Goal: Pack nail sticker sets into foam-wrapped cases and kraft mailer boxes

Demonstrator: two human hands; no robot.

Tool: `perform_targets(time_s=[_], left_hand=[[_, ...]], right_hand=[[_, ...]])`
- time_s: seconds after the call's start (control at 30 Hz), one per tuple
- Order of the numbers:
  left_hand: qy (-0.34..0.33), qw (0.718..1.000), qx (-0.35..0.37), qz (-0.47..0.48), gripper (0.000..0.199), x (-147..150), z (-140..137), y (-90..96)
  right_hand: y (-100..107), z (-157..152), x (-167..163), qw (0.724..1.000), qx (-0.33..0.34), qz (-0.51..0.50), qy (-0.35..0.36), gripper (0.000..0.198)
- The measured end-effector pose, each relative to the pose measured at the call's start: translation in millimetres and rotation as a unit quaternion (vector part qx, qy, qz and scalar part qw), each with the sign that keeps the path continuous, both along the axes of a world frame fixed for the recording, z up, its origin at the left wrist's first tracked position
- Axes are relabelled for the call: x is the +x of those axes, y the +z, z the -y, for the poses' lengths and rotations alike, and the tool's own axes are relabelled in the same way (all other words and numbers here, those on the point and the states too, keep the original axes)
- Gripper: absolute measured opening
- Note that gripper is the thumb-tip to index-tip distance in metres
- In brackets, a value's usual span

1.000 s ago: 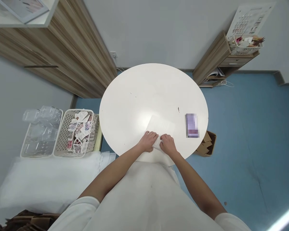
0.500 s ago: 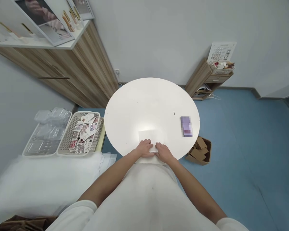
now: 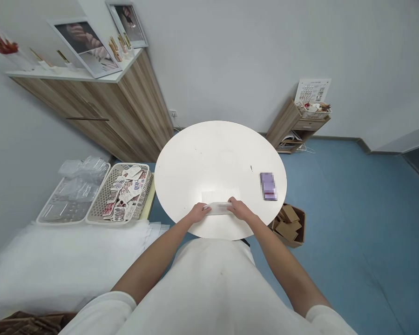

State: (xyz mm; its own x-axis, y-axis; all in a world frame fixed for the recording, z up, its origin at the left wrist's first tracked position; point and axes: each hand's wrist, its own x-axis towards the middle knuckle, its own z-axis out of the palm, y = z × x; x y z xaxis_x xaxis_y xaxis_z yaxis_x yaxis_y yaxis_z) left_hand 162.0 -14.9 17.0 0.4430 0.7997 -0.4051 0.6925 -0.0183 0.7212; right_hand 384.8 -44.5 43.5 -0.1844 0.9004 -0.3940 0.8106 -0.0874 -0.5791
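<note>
On the round white table, near its front edge, lies a thin whitish translucent sheet; its front part is folded over into a band. My left hand grips the left end of this band with fingers closed. At the right end, my right hand pinches it between thumb and fingers. A flat part of the sheet extends behind the band. Its exact kind is unclear. To the right on the table rests a purple pack, blurred by pixels.
Left of the table stand a basket of printed cards and a tray of clear plastic boxes. A pile of white sheets lies in front of them. A carton of cardboard pieces sits on the floor at right.
My hands were close together, pressing on the sheet. Now they are apart at both ends of the folded band. The view has tilted slightly.
</note>
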Motion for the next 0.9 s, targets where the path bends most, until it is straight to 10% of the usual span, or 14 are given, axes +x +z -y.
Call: perform_targets(time_s=[0.43, 0.53, 0.67, 0.9], left_hand=[[0.101, 0.988, 0.007, -0.118, 0.026, 2, 8, -8.7], [0.123, 0.973, 0.109, -0.162, 0.033, 8, 17, -0.6], [-0.023, 0.944, 0.271, -0.187, 0.060, 28, 26, 7.1], [-0.136, 0.934, 0.254, -0.212, 0.054, 49, 27, -8.7]], right_hand=[[-32, -17, 1, 0.992, -0.019, -0.029, -0.120, 0.020], [-37, -18, 0, 0.990, -0.026, -0.028, -0.135, 0.021], [-41, -21, -1, 0.989, -0.039, -0.037, -0.138, 0.022], [-42, -6, -1, 0.962, 0.093, 0.023, -0.255, 0.061]])
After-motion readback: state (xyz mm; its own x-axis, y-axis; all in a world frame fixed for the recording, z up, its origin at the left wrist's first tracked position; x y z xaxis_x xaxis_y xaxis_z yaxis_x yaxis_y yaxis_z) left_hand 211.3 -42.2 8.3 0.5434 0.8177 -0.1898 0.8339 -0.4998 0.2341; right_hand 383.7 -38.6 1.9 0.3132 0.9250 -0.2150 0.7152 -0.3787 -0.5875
